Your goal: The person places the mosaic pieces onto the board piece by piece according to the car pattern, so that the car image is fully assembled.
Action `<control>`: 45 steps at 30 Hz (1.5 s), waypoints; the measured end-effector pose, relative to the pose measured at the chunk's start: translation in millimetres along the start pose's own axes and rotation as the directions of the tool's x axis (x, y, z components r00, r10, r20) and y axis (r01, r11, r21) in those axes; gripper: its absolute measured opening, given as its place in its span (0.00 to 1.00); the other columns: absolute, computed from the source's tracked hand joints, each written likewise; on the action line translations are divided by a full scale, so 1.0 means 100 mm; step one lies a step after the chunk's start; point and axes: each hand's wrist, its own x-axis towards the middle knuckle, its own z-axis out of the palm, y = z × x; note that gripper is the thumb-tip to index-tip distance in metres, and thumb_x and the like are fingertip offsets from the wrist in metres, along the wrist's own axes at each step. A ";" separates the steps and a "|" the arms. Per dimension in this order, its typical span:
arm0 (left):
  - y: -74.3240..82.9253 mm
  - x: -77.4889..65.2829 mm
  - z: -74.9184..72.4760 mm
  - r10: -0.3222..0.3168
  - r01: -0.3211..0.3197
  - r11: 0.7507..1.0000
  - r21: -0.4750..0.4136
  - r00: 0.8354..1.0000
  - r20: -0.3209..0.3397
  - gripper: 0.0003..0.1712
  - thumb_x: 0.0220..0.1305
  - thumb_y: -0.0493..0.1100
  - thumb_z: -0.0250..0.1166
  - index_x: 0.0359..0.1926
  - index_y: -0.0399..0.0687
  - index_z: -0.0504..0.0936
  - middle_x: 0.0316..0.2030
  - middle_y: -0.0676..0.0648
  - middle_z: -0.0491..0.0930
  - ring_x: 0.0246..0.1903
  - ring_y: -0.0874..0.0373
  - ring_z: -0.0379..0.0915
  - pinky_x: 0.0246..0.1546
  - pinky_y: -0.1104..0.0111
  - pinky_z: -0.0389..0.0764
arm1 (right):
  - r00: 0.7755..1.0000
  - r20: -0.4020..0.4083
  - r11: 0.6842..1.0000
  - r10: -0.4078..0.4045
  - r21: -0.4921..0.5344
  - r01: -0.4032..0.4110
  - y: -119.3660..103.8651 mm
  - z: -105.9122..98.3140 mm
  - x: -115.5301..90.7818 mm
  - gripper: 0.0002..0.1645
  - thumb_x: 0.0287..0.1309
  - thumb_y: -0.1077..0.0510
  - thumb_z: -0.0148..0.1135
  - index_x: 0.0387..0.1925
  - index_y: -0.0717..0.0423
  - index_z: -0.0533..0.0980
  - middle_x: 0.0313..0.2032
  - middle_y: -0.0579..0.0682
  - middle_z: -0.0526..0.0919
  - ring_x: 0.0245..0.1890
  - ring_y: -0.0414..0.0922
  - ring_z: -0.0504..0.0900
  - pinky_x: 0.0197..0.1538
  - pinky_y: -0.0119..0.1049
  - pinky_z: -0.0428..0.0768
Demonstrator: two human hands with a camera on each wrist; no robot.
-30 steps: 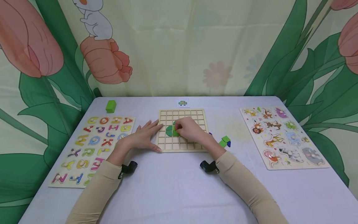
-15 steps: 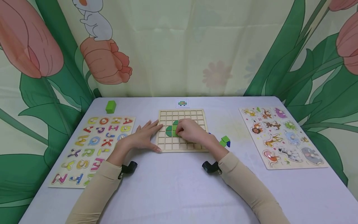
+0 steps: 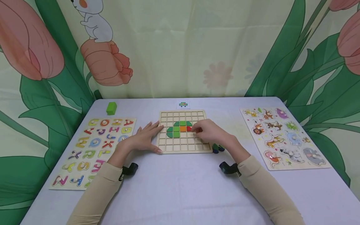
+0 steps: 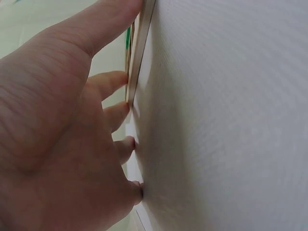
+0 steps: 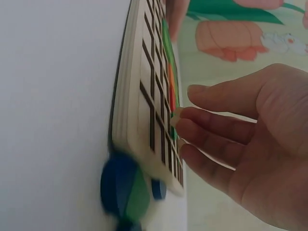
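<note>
A wooden grid board [image 3: 174, 148] lies mid-table, bearing green pieces [image 3: 176, 134], an orange piece [image 3: 182, 128] and a red piece [image 3: 188, 128] set together in a rounded shape. My left hand [image 3: 144, 137] rests spread at its left edge; in the left wrist view its thumb and some fingertips meet the rim. Over the right part of the board is my right hand [image 3: 209, 131], fingertips down at the pieces beside the red one. The right wrist view shows its thumb apart from the fingers and nothing pinched; its fingertips are against a green piece [image 5: 173, 126].
Loose dark blue and green pieces [image 3: 215, 148] lie off the board's lower right corner. A letter puzzle [image 3: 84, 150] is at left, an animal puzzle [image 3: 284, 137] at right. Behind stand a green block [image 3: 111, 108] and a small picture card [image 3: 183, 104].
My right hand has moved right across the board, uncovering green, orange and red pieces. Its forearm now covers part of the spot with the loose pieces. My left hand has stayed put.
</note>
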 end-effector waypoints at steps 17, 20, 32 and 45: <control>-0.02 0.01 0.02 -0.010 0.010 1.000 0.013 1.000 0.006 0.68 0.43 0.70 0.75 0.79 0.58 0.51 0.81 0.47 0.38 0.79 0.39 0.28 0.71 0.31 0.35 | 0.996 0.043 0.995 0.081 -0.059 -0.078 0.45 -0.31 -0.42 0.14 0.55 0.66 0.65 0.45 0.55 0.83 0.37 0.50 0.83 0.38 0.46 0.76 0.43 0.37 0.78; -0.01 0.02 0.02 -0.016 0.016 1.000 0.011 1.000 0.013 0.68 0.43 0.71 0.75 0.79 0.58 0.50 0.81 0.49 0.38 0.80 0.41 0.27 0.72 0.32 0.34 | 0.993 0.063 0.993 0.096 -0.078 -0.091 0.55 -0.34 -0.49 0.13 0.54 0.67 0.66 0.43 0.56 0.83 0.35 0.50 0.82 0.37 0.46 0.75 0.42 0.37 0.77; 0.00 0.02 0.02 -0.010 0.010 1.000 0.005 1.000 0.004 0.67 0.42 0.70 0.76 0.79 0.59 0.51 0.81 0.48 0.37 0.80 0.41 0.27 0.72 0.31 0.33 | 0.988 0.085 0.987 0.132 -0.101 -0.123 0.73 -0.41 -0.62 0.12 0.52 0.69 0.67 0.38 0.55 0.82 0.37 0.51 0.82 0.38 0.47 0.75 0.44 0.41 0.78; 0.00 0.00 0.01 -0.018 0.018 1.000 0.007 1.000 0.005 0.67 0.43 0.69 0.76 0.79 0.57 0.51 0.81 0.47 0.38 0.79 0.40 0.27 0.72 0.31 0.34 | 0.972 0.109 0.976 0.208 -0.088 -0.199 0.70 -0.45 -0.62 0.10 0.53 0.71 0.65 0.36 0.56 0.80 0.33 0.51 0.80 0.35 0.47 0.74 0.39 0.37 0.76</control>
